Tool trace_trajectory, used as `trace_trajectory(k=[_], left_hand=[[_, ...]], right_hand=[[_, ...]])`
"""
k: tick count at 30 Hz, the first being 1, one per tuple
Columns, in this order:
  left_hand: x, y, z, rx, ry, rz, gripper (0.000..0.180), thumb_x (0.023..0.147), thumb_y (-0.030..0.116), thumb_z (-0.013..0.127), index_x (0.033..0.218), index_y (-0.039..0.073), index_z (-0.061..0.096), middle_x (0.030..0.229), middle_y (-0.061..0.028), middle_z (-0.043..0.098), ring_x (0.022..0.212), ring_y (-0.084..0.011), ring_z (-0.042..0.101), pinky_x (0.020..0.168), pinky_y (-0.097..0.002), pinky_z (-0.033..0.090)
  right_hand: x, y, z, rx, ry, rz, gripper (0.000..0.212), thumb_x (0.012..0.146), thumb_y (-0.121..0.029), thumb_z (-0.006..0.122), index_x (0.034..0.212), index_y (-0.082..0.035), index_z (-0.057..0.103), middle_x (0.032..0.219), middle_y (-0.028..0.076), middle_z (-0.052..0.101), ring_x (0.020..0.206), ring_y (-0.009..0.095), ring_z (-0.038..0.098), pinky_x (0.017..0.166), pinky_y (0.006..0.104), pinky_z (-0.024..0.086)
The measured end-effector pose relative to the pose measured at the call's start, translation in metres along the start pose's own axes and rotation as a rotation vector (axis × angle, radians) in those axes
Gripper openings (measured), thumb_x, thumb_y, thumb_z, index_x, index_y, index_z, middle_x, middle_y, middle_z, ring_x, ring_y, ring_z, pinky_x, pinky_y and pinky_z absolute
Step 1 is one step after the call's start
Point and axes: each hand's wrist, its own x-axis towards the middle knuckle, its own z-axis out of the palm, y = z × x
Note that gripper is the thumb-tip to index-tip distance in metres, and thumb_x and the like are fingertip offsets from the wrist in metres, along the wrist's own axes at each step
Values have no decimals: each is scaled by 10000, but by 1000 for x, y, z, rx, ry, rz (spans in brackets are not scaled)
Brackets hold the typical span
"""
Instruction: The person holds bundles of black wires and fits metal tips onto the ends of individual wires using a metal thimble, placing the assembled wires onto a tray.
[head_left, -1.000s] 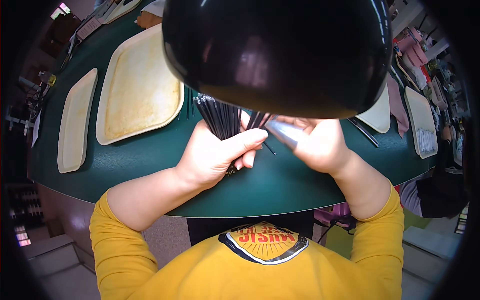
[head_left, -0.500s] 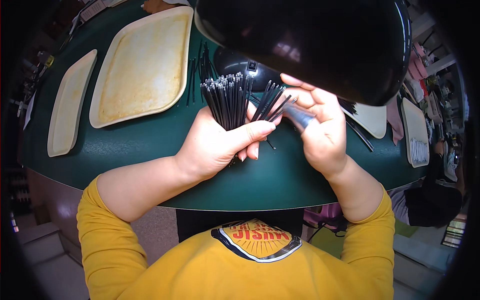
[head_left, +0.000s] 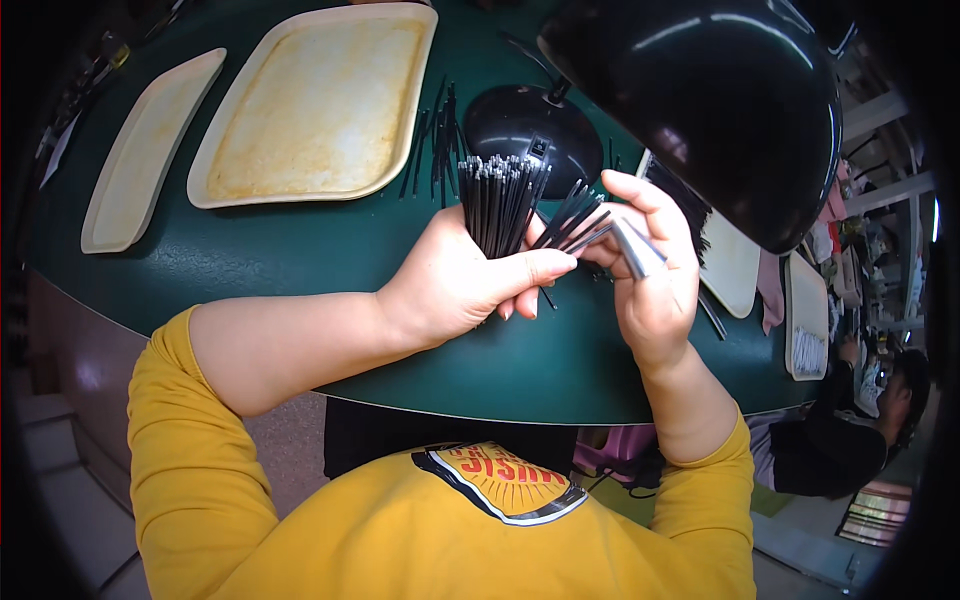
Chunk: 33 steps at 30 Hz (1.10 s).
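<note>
While the left hand [head_left: 458, 275] is clamped round a thick bundle of slim black silver-tipped rods [head_left: 497, 212] on the near side of the round glossy black lamp base [head_left: 510, 118], seemingly so the upper ends fan apart, the right hand [head_left: 655, 285] curls around a tapered silver metal tool [head_left: 637, 252], to the base's right, probably angled for reaching single rods. Loose black rods [head_left: 447, 145] lie left of the base.

Black rods [head_left: 492, 215] with silvery tips [head_left: 505, 163], silver cone [head_left: 638, 252], green tabletop [head_left: 450, 375], tan-stained cream tray [head_left: 310, 110], black lamp [head_left: 710, 110], yellow shirt [head_left: 350, 540]
</note>
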Motion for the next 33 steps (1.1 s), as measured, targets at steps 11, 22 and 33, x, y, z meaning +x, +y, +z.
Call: trace_trajectory(k=[11,22,33], left_hand=[[1,0,3,-1,-9,-2,121,739,116,588,698,25,519,538,-22,515,458,-59,496,418,-155,377],[2,-3,2,27,13,11,125,736,112,589,674,30,517,519,-17,512,439,-55,480,411,-156,368],[0,-2,5,52,14,23,110,741,106,582,688,31,522,522,-12,512,434,-49,469,412,-152,364]], right_hand=[[0,-1,3,-40,50,-42,184,766,3,407,926,69,467,861,144,540,766,174,540,718,260,427],[-1,1,3,-44,-6,24,300,693,83,472,976,73,374,893,157,519,828,193,535,759,271,417],[-2,3,4,-3,-8,20,282,700,93,421,972,64,357,898,162,503,838,175,524,757,263,417]])
